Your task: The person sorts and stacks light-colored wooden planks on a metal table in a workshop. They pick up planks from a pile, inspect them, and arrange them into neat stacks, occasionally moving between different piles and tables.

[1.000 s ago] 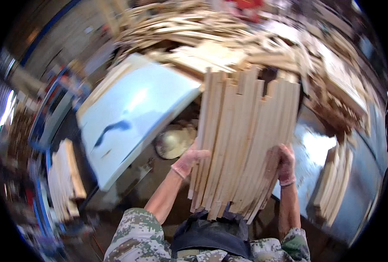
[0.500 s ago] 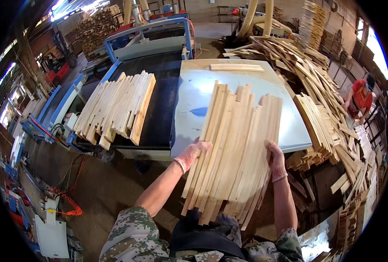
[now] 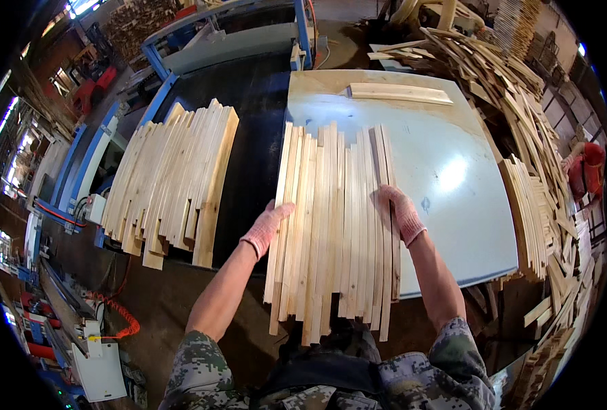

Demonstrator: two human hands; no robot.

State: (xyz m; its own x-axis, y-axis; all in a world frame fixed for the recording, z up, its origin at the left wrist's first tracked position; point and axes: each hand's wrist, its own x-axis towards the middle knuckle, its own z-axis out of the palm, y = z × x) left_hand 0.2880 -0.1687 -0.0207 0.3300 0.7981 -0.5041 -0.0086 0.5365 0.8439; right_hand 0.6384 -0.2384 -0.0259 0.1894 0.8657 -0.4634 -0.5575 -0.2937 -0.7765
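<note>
A bundle of long, pale wood strips (image 3: pixel 327 219) is squeezed between my two gloved hands, its far end over a light metal table and its near end overhanging toward my body. My left hand (image 3: pixel 269 227) presses the bundle's left side, closed against it. On the opposite side my right hand (image 3: pixel 399 210) grips the outer strips, thumb on top. The strips run lengthwise away from me, with uneven ends. To the left, a similar row of wood strips (image 3: pixel 170 181) rests on a black conveyor belt (image 3: pixel 249 150). The undersides of both hands are hidden.
A few strips (image 3: pixel 399 93) lie at the far edge of the metal table (image 3: pixel 454 212). Stacked strips (image 3: pixel 525 215) and a heap of loose wood (image 3: pixel 515 116) stand to the right. A person in red (image 3: pixel 587 171) is beyond them. A blue machine frame (image 3: pixel 157 61) spans the belt.
The bundle has moved left and been turned straighter, its strips now standing more on edge and closer together. Both hands moved left with it. My view has shifted slightly.
</note>
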